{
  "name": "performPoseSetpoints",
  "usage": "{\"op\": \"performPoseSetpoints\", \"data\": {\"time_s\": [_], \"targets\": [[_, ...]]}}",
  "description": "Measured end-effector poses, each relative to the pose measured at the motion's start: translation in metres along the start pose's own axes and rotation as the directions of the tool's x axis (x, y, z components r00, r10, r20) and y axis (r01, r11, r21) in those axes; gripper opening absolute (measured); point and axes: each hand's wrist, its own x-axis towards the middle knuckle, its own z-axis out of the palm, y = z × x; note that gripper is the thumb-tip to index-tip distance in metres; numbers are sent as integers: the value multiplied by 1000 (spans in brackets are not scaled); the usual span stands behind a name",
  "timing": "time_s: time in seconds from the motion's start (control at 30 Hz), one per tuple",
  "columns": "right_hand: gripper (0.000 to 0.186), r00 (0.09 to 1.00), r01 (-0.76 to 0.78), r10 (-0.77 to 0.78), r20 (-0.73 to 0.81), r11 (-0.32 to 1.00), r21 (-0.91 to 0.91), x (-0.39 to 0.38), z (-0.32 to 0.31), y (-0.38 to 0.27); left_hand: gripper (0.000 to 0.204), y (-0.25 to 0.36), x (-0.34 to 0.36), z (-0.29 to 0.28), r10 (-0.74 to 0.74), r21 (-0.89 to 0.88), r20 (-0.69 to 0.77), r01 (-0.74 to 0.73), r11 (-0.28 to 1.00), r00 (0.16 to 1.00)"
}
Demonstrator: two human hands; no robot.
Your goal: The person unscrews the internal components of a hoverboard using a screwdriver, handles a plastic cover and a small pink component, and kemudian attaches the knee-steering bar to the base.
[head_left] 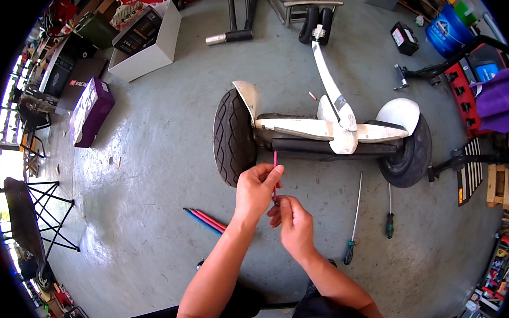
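Observation:
A thin pink pencil-like stick (275, 158) stands upright in front of me, pinched between thumb and fingers of my left hand (255, 190). Just below, my right hand (294, 223) is closed at the stick's lower end; its fingertips partly hide what they grip. The stick's upper end reaches to the dark footboard of a white and black self-balancing scooter (322, 128); whether they touch I cannot tell. The scooter has two thick tyres, and its white bent stem with a black padded end points away from me. Several blue and pink sticks (205, 220) lie beside my left forearm.
Two screwdrivers, a long one (349, 252) and a shorter one (390, 225), lie right of my hands. A small pink piece (313, 96) is beyond the scooter. Left are a folding stool (24, 214), a purple box (92, 113) and a white carton (157, 54); right, a blue bucket (448, 31).

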Motion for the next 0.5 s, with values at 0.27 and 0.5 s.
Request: {"op": "performPoseSetpoints", "data": {"time_s": [0.27, 0.5], "targets": [[18, 966, 165, -244, -86, 839, -518, 4, -5, 2, 27, 5, -2, 2, 15, 29, -8, -15, 999, 1000], [24, 993, 3, -15, -117, 994, -106, 13, -3, -4, 26, 7, -1, 2, 4, 26, -11, -3, 1000, 1000]]}}
